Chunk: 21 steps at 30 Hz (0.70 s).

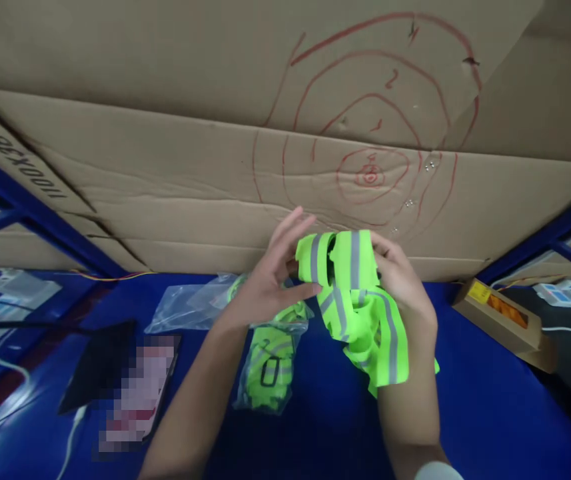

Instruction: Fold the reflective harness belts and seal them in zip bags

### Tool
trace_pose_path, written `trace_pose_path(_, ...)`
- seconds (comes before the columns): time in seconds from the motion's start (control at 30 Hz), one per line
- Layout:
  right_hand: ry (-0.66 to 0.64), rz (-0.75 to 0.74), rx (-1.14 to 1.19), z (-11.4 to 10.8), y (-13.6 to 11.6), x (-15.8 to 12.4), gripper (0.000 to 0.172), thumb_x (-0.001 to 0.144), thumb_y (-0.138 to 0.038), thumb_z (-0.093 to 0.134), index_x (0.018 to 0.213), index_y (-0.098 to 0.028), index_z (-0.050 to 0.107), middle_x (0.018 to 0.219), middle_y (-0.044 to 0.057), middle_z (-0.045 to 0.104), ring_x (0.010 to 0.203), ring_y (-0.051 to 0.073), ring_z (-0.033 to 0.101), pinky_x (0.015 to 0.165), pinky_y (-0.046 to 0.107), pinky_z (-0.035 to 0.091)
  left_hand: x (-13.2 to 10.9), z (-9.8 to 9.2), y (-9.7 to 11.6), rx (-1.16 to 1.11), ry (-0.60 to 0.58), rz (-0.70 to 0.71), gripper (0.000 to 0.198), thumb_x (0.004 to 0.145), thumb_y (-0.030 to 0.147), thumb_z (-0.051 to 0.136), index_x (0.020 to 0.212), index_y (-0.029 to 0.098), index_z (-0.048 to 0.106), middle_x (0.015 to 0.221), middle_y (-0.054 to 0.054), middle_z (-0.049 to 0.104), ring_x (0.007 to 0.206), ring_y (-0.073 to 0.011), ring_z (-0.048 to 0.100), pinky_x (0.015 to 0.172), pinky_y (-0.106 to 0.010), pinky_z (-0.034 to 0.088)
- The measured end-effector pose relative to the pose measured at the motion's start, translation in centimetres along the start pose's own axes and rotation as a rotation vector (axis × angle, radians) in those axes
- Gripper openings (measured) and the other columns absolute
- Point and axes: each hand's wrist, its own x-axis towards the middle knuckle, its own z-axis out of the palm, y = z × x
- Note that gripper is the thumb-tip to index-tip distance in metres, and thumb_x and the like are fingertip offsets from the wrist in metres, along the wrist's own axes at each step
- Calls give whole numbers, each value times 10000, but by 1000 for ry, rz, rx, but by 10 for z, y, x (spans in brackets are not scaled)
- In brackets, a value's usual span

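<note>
– Above the blue table [465, 400], near its middle, what do I have?

– You hold a neon-green vest [360, 300] with grey reflective stripes, bunched up and clear of the table top. It sits between your two hands. Your right hand [405, 287] is wrapped around its right side, fingers clamped on the cloth. Your left hand [270, 283] is at its left edge with the fingers spread and loose, and only the thumb tip touches the fabric.

– Which way does it run?

– Its long axis slants: the folded top stands up between your hands, towards the table's far edge, and the rest hangs down along your right forearm towards the near edge. Most stripes run lengthwise along the cloth.

– And the bags?

– On the table, under your left wrist, a clear plastic bag [270, 373] holds another green folded piece with a black mark on it. A second clear bag [185, 307] lies flat on the table to the left of it, touching it; I cannot tell what it holds. At the table's right edge sits a small cardboard box [502, 323] with a yellow label, contents unclear.
</note>
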Motion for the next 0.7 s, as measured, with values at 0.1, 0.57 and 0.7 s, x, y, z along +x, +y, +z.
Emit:
trace_pose_path(0.1,-72,-40,-124,3,12,12,244,936,-437,670,1025,-235,773,926,-3,766,922,216,730,820,358,610,-4,-9,-2,131,-63,44,735,878,375,834,1537,324,514,1647,-108,437,1487,-316,495,1215,-477,477)
trace_pose_path(0.57,-177,-37,-281,26,67,-2,315,861,-220,695,1175,-242,694,1157,23,753,1066,200,703,973,363,561,-23,-9,-27,-71,-42,-628,509,1013,648,509,1076,172,677,852,1,612,712,-115,559,609,-219,444)
trace_pose_path(0.7,55,322,-73,40,112,-33,260,815,-272,680,1073,-243,695,1098,6,767,997,197,702,926,353,555,-77,13,-50,-207,-157,-545,997,798,598,842,1596,279,336,1430,-125,579,1193,-257,658,981,-388,591)
